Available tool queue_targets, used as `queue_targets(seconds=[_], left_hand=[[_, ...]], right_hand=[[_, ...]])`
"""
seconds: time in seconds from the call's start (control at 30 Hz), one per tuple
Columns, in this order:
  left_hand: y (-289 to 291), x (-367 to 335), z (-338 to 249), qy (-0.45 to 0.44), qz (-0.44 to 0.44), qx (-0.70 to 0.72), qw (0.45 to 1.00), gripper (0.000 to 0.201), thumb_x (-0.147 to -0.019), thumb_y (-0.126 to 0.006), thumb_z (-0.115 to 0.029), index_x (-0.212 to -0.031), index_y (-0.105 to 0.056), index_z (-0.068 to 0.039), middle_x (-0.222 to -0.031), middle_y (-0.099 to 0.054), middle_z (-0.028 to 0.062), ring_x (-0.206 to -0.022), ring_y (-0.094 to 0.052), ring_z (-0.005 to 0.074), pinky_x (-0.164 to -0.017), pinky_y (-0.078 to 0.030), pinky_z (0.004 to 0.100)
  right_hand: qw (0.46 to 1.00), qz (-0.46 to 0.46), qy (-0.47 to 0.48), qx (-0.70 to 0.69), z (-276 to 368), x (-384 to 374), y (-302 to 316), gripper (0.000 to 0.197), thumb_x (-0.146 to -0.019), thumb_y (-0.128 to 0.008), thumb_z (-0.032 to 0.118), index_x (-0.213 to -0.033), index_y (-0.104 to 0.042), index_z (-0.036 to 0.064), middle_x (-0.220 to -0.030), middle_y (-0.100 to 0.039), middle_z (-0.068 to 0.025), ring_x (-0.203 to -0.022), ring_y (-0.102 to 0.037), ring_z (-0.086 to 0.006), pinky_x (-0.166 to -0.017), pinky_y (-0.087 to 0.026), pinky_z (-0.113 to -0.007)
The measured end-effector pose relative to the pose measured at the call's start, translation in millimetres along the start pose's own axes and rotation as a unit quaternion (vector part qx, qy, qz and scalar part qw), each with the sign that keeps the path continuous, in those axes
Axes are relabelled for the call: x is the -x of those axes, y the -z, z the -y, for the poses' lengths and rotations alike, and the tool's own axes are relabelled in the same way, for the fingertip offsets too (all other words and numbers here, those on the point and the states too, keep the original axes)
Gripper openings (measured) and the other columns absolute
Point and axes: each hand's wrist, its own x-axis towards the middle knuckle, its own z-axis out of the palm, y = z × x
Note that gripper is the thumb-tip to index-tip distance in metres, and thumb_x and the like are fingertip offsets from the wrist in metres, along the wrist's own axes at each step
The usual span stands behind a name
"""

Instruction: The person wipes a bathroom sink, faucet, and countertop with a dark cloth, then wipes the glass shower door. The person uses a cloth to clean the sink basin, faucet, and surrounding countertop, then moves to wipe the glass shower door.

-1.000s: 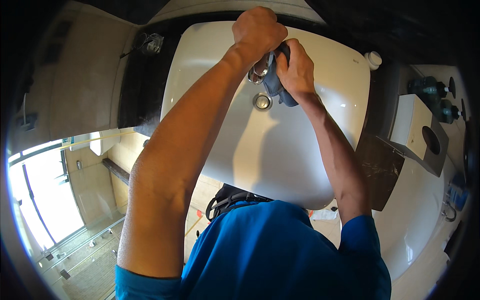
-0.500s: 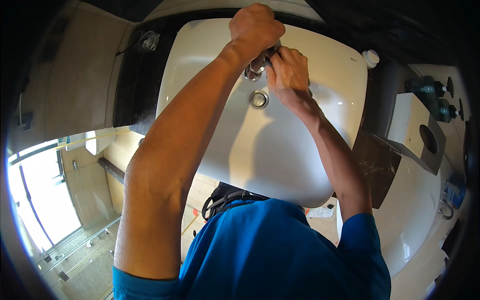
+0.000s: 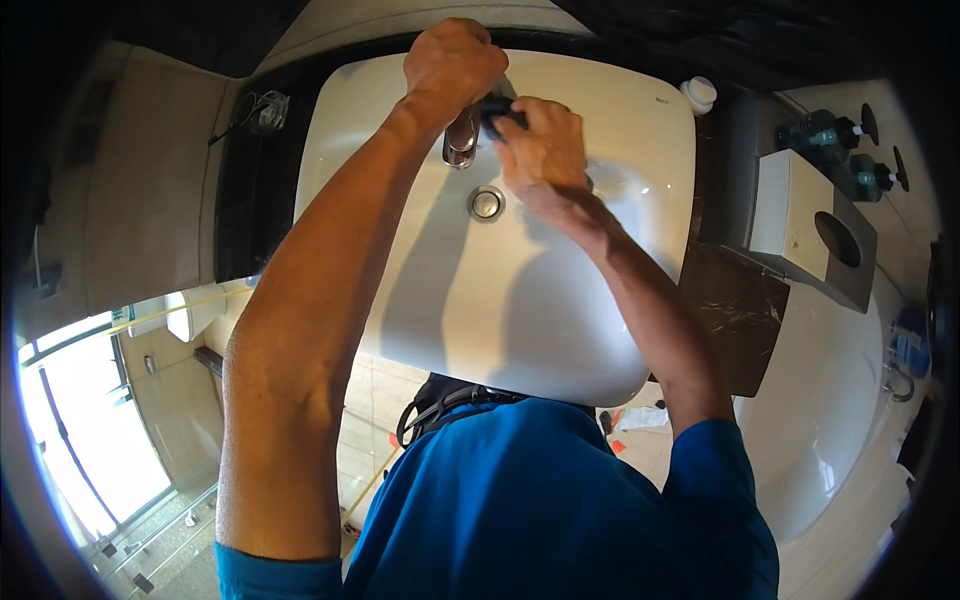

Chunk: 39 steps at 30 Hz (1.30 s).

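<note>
My left hand (image 3: 455, 65) is closed over the top of the chrome faucet (image 3: 460, 145) at the far side of the white washbasin (image 3: 420, 290). Its fingers wrap round the faucet's upper part and mostly hide it. Close beside the faucet, on its right, my right hand (image 3: 545, 150) is curled round a dark tool (image 3: 500, 115). The tool's dark end lies against or very near the faucet body; it is blurred, and its kind cannot be made out. Below the spout, the round metal drain plug (image 3: 486, 204) sits in the basin.
A white jar (image 3: 699, 95) stands at the basin's back right corner. Farther right are a tissue box (image 3: 800, 225) and dark green pump bottles (image 3: 820, 130), with a bathtub (image 3: 800, 440) below. A clear crumpled item (image 3: 268, 110) lies on the black counter at left.
The view has shifted, so the basin and hands appear farther left. My right hand has drawn slightly away from the faucet, showing more of the dark tool. My left hand keeps its grip.
</note>
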Motion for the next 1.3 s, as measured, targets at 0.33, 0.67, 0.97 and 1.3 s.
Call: queue_targets(seconds=[0.33,0.67,0.97,1.3], left_hand=[[-0.6,-4.4,-0.1,-0.007,0.015,-0.052,0.998,0.035,-0.081,-0.057,-0.021,-0.111,-0.075,-0.015,-0.101,-0.074,0.012,-0.097,-0.071,0.0282,-0.09,-0.054,0.0359],[10.0,2.5,-9.6,0.011,0.057,-0.062,0.996,0.036,-0.081,-0.058,-0.021,-0.113,-0.074,-0.016,-0.104,-0.074,0.0099,-0.101,-0.07,0.0254,-0.091,-0.053,0.0343],[-7.0,-2.8,-0.2,-0.042,-0.031,-0.018,0.998,0.02,-0.079,-0.06,-0.019,-0.087,-0.075,-0.009,-0.089,-0.072,0.0203,-0.09,-0.07,0.0379,-0.084,-0.055,0.0429],[-5.2,-7.6,7.7,0.002,0.012,-0.047,0.999,0.033,-0.083,-0.058,-0.024,-0.111,-0.075,-0.019,-0.105,-0.074,0.0099,-0.1,-0.069,0.0297,-0.092,-0.053,0.0367]], right_hand=[[0.996,-0.028,-0.049,0.069,-18.6,-8.2,14.7,0.018,-0.081,-0.069,0.016,-0.096,-0.074,0.0093,-0.108,-0.061,-0.0084,-0.104,-0.053,-0.0293,-0.086,-0.038,-0.045],[0.999,-0.025,0.024,0.026,-22.6,13.0,26.0,0.028,-0.08,-0.072,0.014,-0.107,-0.07,0.0064,-0.117,-0.06,-0.0119,-0.113,-0.054,-0.0297,-0.095,-0.039,-0.045],[0.996,-0.045,-0.036,0.073,-46.7,-27.6,16.0,0.02,-0.083,-0.066,0.016,-0.099,-0.071,0.0043,-0.106,-0.064,-0.0126,-0.104,-0.056,-0.0327,-0.094,-0.039,-0.046],[0.994,-0.02,-0.026,0.108,-53.4,8.8,38.9,0.029,-0.085,-0.069,0.02,-0.111,-0.071,0.0067,-0.126,-0.061,-0.0163,-0.117,-0.056,-0.0342,-0.1,-0.04,-0.048]])
